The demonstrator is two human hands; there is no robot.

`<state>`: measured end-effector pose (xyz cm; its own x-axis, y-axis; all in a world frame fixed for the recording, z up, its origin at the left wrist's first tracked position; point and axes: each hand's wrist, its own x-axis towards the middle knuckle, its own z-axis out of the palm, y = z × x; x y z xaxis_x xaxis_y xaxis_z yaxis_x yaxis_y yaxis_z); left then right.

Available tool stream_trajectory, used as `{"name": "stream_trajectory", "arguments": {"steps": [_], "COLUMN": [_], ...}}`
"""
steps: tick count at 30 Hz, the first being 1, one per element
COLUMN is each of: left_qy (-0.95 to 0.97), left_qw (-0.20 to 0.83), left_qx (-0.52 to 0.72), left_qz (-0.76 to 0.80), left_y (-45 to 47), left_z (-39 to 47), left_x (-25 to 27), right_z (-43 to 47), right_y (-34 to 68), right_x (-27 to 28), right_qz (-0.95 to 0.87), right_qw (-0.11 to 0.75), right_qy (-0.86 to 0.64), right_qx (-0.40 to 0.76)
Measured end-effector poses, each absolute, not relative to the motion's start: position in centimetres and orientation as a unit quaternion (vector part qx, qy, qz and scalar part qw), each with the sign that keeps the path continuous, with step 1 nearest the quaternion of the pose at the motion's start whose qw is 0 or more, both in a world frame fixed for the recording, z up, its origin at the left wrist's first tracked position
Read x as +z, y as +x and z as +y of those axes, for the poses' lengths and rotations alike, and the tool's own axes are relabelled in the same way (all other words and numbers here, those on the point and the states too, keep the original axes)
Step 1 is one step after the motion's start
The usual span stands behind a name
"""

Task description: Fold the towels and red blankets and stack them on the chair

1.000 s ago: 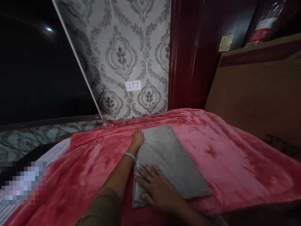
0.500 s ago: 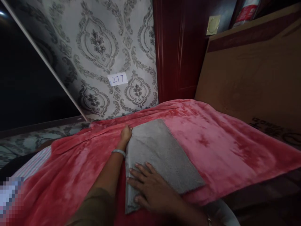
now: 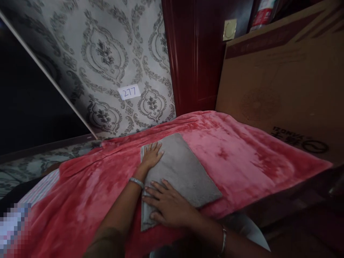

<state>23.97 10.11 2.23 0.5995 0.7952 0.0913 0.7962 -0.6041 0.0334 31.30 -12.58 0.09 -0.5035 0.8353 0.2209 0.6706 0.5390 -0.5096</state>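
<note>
A folded grey plush cloth [image 3: 182, 165] lies flat on a pink-red fleece blanket [image 3: 228, 154]. My left hand [image 3: 152, 154] rests open on the cloth's far left corner, fingers spread and palm down. Nearer to me, my right hand [image 3: 169, 202] presses flat on the cloth's near left part, its fingers apart. Both hands touch the top of the cloth and grip nothing. Folded layers show along the cloth's left edge.
Behind the blanket is a patterned wall with a paper label [image 3: 129, 92] reading 277. A large cardboard box [image 3: 268, 82] stands at the right, beside a dark red door frame [image 3: 190, 53]. At the left is a dark screen [image 3: 34, 86]. Striped fabric [image 3: 40, 186] shows at lower left.
My left hand has let go of the cloth's far left edge and now lies spread on top of it. The right hand stays flat on the cloth. The view has shifted slightly.
</note>
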Motion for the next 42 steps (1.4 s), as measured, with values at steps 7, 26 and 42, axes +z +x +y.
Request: {"name": "stream_trajectory", "arguments": {"steps": [7,26,42], "left_qy": [-0.886,-0.909,-0.806], "left_qw": [-0.058,-0.024,-0.093], "left_qx": [0.016,-0.096,-0.372], "left_qz": [-0.459,-0.404,-0.452], "left_y": [23.9,19.4,12.3], "left_z": [9.1,2.7,0.5], "left_x": [3.7,-0.2,-3.4], "right_z": [-12.5,-9.7,-13.8], "right_y": [31.1,37.9,42.9], "right_x": [-0.2,-0.6,-1.1], "right_qz": [-0.854,-0.8,-0.617], "right_qw": [0.215,0.107,0.536], "right_qy": [-0.444,-0.586,-0.551], "right_qx": [0.165,0.073,0.169]}}
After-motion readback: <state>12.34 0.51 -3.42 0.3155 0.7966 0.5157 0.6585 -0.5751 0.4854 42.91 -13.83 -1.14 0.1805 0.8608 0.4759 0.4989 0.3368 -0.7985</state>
